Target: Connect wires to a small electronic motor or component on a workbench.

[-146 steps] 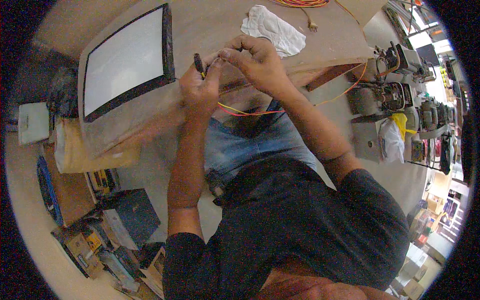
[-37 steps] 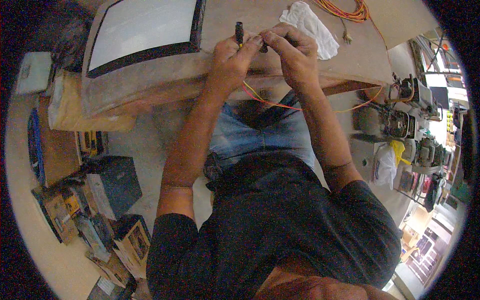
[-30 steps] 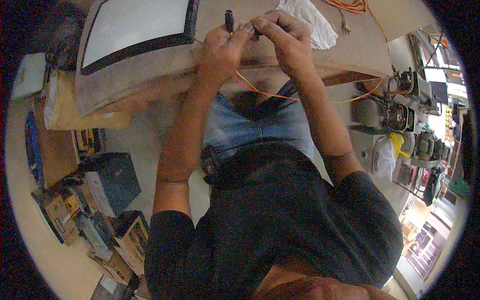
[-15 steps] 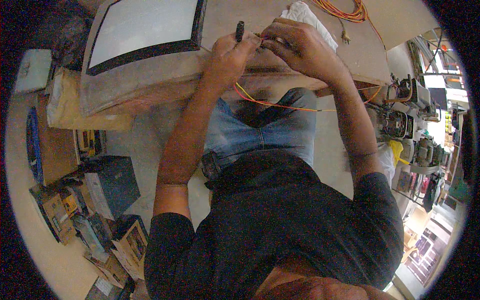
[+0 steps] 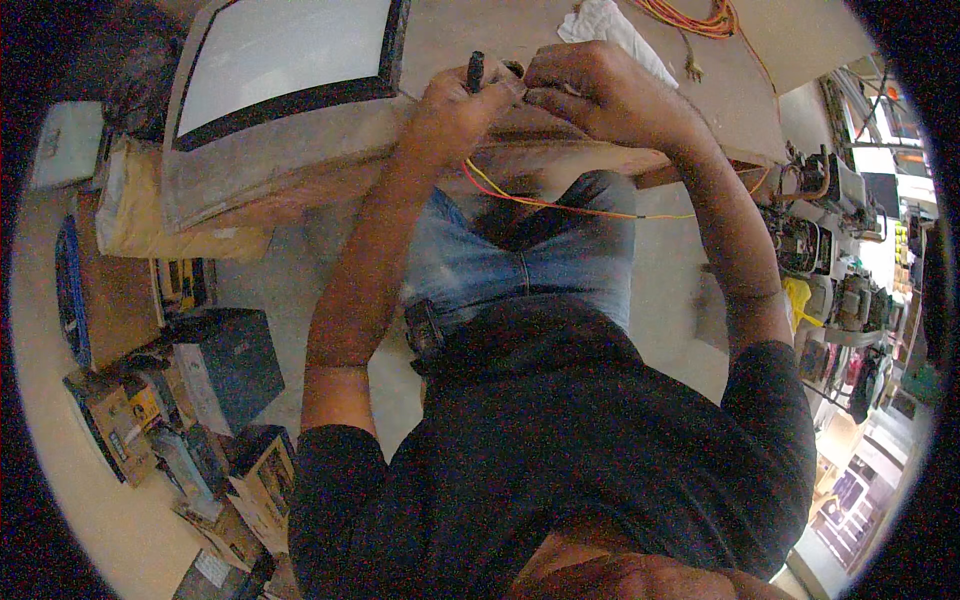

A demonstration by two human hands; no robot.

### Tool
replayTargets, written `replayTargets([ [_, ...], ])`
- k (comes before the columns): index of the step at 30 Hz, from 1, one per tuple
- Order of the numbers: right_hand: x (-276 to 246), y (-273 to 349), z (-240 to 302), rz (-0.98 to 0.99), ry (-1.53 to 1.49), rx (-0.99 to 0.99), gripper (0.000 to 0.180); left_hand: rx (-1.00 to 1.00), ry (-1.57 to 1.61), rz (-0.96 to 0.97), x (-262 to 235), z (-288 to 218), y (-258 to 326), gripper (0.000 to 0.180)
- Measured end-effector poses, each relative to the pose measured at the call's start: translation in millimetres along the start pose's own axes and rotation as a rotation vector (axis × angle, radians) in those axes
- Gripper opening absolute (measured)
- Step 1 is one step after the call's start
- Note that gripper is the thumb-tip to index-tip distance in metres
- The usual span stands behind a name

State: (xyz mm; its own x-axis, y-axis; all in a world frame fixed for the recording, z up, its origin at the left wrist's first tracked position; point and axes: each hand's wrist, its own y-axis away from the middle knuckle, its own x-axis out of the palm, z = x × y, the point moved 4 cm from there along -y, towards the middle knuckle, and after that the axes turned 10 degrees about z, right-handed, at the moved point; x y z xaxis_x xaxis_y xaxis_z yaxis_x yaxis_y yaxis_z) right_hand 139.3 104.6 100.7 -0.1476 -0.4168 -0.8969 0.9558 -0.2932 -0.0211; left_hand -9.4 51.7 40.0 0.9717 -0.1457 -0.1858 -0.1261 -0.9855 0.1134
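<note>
My left hand (image 5: 455, 115) is closed over the near edge of the workbench (image 5: 290, 150). The short black handle (image 5: 475, 71) of a tool sticks up out of its fist; the rest is hidden by the fingers. Right beside it, my right hand (image 5: 600, 95) is closed with its fingers bent, fingertips against or nearly against the left fingertips. What the right fingers pinch is too small to tell. From below my left wrist, a thin red and yellow wire (image 5: 540, 208) hangs past the bench edge and runs right, behind my right forearm.
A black-framed white panel (image 5: 290, 70) lies on the bench at left. Behind my right hand are a crumpled white cloth (image 5: 605, 30) and a coil of orange wire (image 5: 695, 18). Boxes (image 5: 230, 365) are stacked on the left; machines (image 5: 815, 230) stand at right.
My right hand has shifted slightly, and its forearm and elbow have swung outward to the right. The left hand, with the black handle, has moved a little down and left.
</note>
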Motion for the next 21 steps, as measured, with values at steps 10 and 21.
replayTargets([
  [10, 2, -6, 0, 0.017, 0.051, -0.048, 0.015, 0.158, -0.051, 0.040, -1, -4, 0, 0.020],
  [21, 9, -4, -6, -0.180, 0.073, -0.067, 0.016, 0.156, -0.039, -0.173, -5, -6, 5, 0.025],
])
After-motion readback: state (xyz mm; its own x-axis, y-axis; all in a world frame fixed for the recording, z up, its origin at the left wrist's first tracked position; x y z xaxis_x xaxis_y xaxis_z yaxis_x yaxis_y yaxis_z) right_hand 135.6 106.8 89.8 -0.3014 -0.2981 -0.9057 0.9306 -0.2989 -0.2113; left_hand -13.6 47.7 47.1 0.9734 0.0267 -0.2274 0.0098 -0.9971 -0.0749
